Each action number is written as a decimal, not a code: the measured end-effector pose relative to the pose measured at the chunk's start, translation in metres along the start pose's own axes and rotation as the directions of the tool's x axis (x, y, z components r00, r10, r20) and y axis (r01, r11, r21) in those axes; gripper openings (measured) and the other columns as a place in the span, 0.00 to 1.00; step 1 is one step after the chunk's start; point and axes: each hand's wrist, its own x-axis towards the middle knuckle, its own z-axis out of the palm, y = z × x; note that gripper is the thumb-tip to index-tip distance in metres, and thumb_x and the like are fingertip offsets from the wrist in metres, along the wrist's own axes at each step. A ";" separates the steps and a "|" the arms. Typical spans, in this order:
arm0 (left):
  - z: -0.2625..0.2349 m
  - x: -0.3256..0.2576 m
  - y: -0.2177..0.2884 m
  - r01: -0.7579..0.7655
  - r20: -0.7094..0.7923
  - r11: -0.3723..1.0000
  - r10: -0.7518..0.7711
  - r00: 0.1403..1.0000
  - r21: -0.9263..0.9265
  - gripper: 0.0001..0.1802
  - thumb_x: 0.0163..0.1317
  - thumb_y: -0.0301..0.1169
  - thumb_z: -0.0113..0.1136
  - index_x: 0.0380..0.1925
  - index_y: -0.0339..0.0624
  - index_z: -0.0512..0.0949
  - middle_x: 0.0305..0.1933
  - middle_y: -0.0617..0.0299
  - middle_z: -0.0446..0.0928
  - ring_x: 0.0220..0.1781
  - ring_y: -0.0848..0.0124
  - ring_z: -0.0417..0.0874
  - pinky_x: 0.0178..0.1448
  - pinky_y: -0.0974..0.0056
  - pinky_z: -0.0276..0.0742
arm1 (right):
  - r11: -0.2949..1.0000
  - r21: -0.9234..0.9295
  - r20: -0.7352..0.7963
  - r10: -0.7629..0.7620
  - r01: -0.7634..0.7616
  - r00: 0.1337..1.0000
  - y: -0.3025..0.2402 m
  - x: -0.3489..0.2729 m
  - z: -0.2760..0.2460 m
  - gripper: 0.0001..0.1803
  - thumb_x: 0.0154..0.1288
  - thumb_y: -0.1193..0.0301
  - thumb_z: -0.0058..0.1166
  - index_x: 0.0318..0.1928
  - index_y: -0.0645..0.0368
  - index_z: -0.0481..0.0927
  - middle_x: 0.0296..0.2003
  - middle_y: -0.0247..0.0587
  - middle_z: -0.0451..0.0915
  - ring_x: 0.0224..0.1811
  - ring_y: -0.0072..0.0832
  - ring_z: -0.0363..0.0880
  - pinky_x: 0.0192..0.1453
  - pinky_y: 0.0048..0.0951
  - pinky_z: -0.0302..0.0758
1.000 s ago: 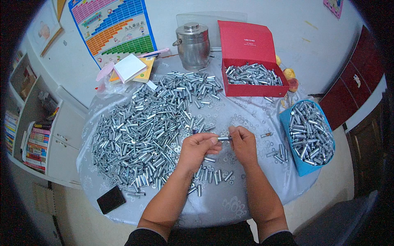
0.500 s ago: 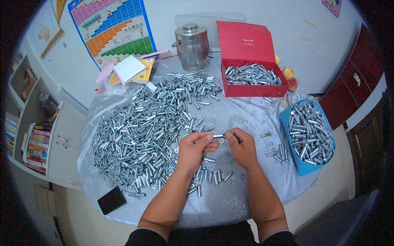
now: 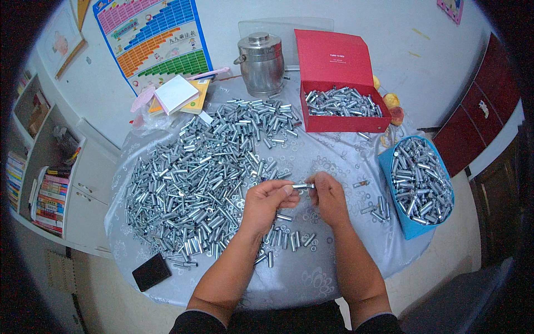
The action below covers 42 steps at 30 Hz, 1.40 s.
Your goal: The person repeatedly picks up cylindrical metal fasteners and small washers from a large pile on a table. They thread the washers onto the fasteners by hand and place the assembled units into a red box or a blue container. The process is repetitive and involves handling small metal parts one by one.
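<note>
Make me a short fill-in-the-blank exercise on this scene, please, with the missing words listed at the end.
1. The left hand and right hand have a metal cylinder between them, while the large loose pile lies mainly to the person's ____.
2. The open box beside the lidded metal pot is coloured ____.
3. The tall filled tub at the table's right is coloured ____.
4. The flat rectangular object near the table's front-left edge is coloured ____.

Missing words: left; red; blue; black.

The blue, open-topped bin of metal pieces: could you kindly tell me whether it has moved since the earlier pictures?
No, the blue open-topped bin shows no visible shift in any direction, judged against the red lidded box.
</note>
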 end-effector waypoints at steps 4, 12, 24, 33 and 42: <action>0.000 0.001 0.002 0.018 -0.028 1.000 -0.018 0.999 -0.002 0.11 0.63 0.26 0.60 0.42 0.30 0.80 0.36 0.50 0.83 0.34 0.65 0.86 0.40 0.64 0.84 | 0.967 -0.077 0.046 -0.241 0.244 0.969 0.019 0.006 -0.002 0.19 0.72 0.59 0.47 0.32 0.62 0.76 0.21 0.32 0.73 0.22 0.19 0.70 0.26 0.26 0.67; -0.001 0.001 0.002 -0.002 -0.043 0.999 0.000 0.999 -0.033 0.10 0.63 0.26 0.59 0.42 0.30 0.80 0.36 0.50 0.83 0.34 0.65 0.86 0.40 0.66 0.84 | 0.996 0.005 0.066 -0.091 0.091 0.994 0.016 0.005 -0.003 0.18 0.72 0.59 0.48 0.31 0.61 0.76 0.21 0.32 0.74 0.22 0.18 0.70 0.26 0.24 0.67; 0.000 -0.001 0.006 -0.001 -0.046 1.000 0.000 0.999 -0.019 0.10 0.63 0.25 0.59 0.42 0.30 0.79 0.36 0.50 0.83 0.34 0.65 0.86 0.39 0.67 0.83 | 0.998 -0.048 0.097 -0.031 0.036 0.995 0.018 0.008 -0.012 0.15 0.72 0.63 0.48 0.33 0.62 0.77 0.24 0.32 0.75 0.24 0.18 0.71 0.28 0.23 0.69; -0.001 0.000 0.002 -0.008 -0.038 1.000 0.008 0.999 -0.010 0.11 0.63 0.26 0.60 0.42 0.30 0.79 0.36 0.51 0.83 0.34 0.65 0.86 0.39 0.66 0.84 | 1.000 0.004 0.068 -0.027 0.027 0.997 0.009 0.005 -0.005 0.13 0.70 0.65 0.51 0.35 0.63 0.77 0.23 0.32 0.76 0.25 0.18 0.73 0.29 0.23 0.70; 0.000 0.000 0.004 0.005 -0.039 1.000 -0.005 0.999 -0.019 0.11 0.62 0.23 0.60 0.43 0.28 0.79 0.36 0.49 0.83 0.34 0.66 0.86 0.41 0.67 0.85 | 0.998 0.029 0.126 -0.054 0.050 0.991 0.013 0.007 -0.008 0.11 0.70 0.66 0.52 0.34 0.62 0.76 0.22 0.32 0.76 0.25 0.19 0.73 0.30 0.23 0.71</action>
